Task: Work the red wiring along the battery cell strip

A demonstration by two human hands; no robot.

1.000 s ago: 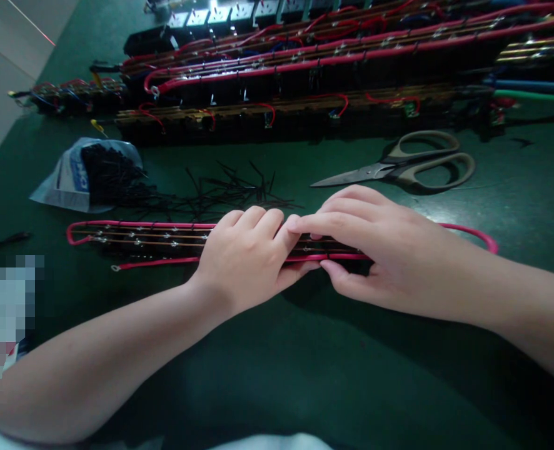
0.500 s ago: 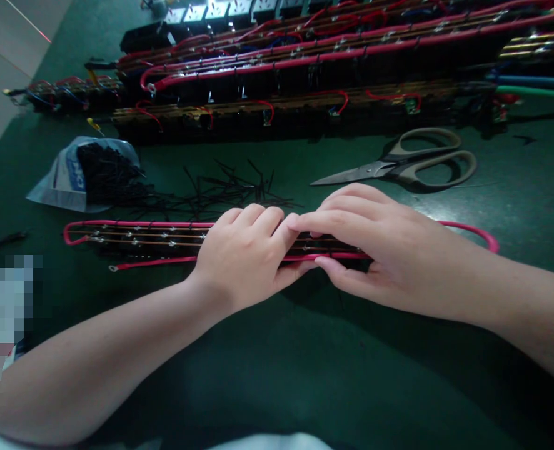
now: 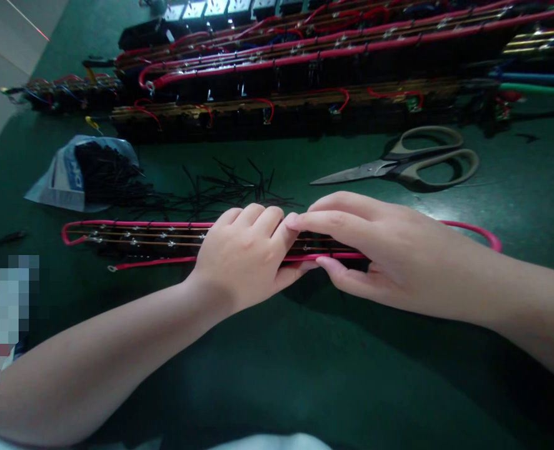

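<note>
A long black socket strip [image 3: 131,242] with thin copper-coloured rods lies across the green table. A red cable [image 3: 174,224] runs along its far edge, loops at both ends and comes back along the near edge, where a ring terminal [image 3: 112,269] tips it. My left hand [image 3: 242,256] is wrapped over the strip's middle, thumb on the near side. Just right of it, my right hand [image 3: 389,256] grips across the strip, its thumb against the red cable at the near edge. Its index finger touches my left hand. The part of the strip under both palms is hidden.
Scissors [image 3: 399,165] lie beyond my right hand. An opened plastic bag [image 3: 61,178] spills black cable ties [image 3: 230,187] beyond the strip. Several wired strips [image 3: 305,56] fill the back of the table. A blurred-out patch [image 3: 7,319] covers something at the left edge.
My right hand's fingers have shifted very slightly over the strip, knuckles a little lower. My left hand keeps its place. The view has moved a touch.
</note>
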